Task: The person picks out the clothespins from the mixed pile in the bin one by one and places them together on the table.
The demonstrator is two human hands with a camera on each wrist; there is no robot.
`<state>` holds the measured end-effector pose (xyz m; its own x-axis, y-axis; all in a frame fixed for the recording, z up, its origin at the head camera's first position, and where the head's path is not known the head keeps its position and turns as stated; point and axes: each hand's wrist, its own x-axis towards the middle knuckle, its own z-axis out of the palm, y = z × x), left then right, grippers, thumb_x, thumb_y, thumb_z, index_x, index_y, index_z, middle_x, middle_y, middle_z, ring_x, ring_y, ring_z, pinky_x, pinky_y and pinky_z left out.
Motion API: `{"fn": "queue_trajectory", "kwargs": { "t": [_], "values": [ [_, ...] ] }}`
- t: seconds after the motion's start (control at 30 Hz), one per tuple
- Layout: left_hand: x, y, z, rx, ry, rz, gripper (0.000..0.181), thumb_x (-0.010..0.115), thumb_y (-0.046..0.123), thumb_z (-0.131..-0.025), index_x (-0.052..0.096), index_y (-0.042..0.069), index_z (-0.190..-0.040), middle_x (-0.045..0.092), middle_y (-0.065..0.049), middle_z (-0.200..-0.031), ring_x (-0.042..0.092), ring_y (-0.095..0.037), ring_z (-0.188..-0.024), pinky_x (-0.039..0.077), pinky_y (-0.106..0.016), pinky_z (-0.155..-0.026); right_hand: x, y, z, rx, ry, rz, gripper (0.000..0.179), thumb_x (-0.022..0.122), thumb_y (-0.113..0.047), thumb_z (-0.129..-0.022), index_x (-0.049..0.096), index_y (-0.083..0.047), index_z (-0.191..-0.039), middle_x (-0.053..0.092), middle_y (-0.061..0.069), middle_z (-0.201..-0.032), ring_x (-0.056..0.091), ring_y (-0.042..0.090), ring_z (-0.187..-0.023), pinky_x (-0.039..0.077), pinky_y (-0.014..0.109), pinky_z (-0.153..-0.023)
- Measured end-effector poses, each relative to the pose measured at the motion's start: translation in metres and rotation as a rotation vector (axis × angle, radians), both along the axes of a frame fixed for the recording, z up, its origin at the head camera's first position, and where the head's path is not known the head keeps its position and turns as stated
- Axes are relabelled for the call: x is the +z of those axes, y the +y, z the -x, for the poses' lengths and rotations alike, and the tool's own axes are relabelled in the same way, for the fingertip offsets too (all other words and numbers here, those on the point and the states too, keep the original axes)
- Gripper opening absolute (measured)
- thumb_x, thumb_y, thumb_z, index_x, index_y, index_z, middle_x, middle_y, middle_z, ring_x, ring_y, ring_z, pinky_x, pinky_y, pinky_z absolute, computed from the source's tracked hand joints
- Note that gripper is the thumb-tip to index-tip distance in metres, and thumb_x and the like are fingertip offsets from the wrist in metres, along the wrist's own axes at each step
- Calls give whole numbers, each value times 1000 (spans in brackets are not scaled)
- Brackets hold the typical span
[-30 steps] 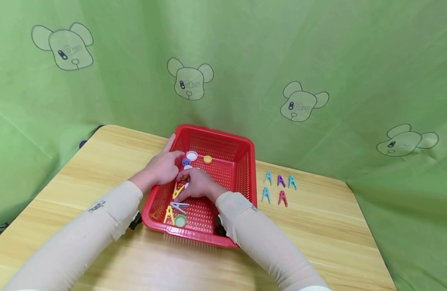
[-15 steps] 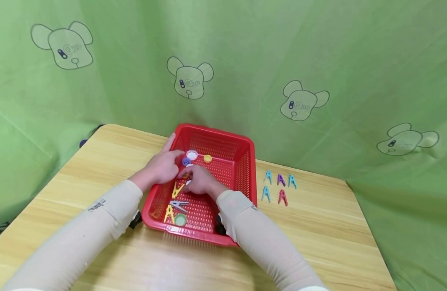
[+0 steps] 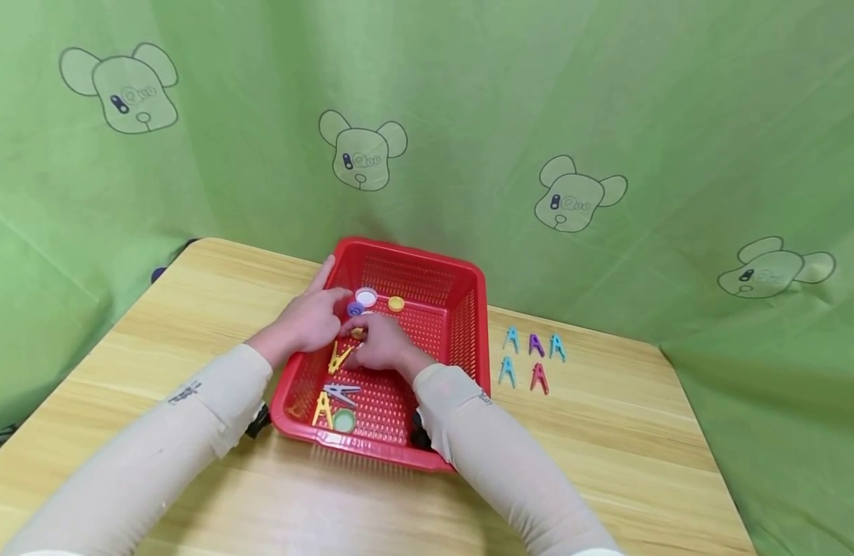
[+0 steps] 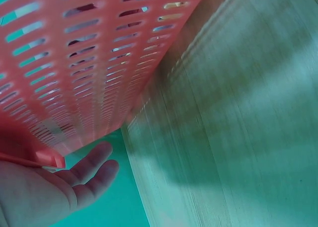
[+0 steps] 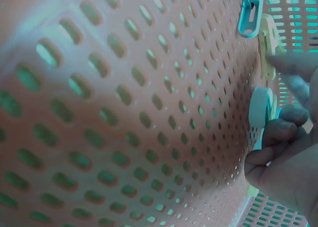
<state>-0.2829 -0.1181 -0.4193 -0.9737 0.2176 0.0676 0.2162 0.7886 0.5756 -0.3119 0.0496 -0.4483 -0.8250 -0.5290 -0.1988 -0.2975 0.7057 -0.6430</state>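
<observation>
The red perforated basket (image 3: 469,324) stands on the table. At its left rim my left hand (image 3: 312,320) holds on, the thumb over the edge and other fingers outside the wall. Inside, my right hand (image 3: 381,344) reaches to the left part of the floor. In the right wrist view its thumb touches a yellow clothespin (image 5: 268,43), and curled fingers lie beside a white cap (image 5: 258,108); I cannot tell whether they grip it. Nearby lie a grey clothespin (image 3: 341,392), another yellow clothespin (image 3: 323,409), a green cap (image 3: 344,421) and a purple cap (image 3: 355,309).
Farther back in the basket are a white lid (image 3: 366,296) and a yellow cap (image 3: 396,303). Right of the basket, several clothespins, among them a red clothespin (image 3: 540,378) and a purple clothespin (image 3: 536,344), lie in two rows. A green curtain (image 3: 469,116) hangs behind the table (image 3: 608,432).
My right hand has shifted slightly away from me, its thumb drawing back from the grey clothespin. A small white cap has gone out of sight behind that hand. My left hand stays put.
</observation>
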Motion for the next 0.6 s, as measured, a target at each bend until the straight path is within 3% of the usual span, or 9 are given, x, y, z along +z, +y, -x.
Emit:
{"fn": "queue_trajectory", "kwargs": {
  "t": [0.2,0.6],
  "values": [
    [0,0,1,1,-1,-10,54,63,3,-86,56,-2,-139,-12,-12,-166,36,-40,-139,51,-48,-95,0,-1,-2,15,-28,30,56,97,-30,-63,70,-21,-111,64,0,-111,57,17,-100,49,35,-92],
    [-1,0,0,6,-4,-11,56,62,1,-83,57,0,-139,-11,-12,-166,34,-38,-141,52,-47,-95,-5,-3,-5,86,60,-47,56,96,-40,-62,68,-20,-106,66,-5,-98,58,14,-90,50,29,-82]
  ]
}}
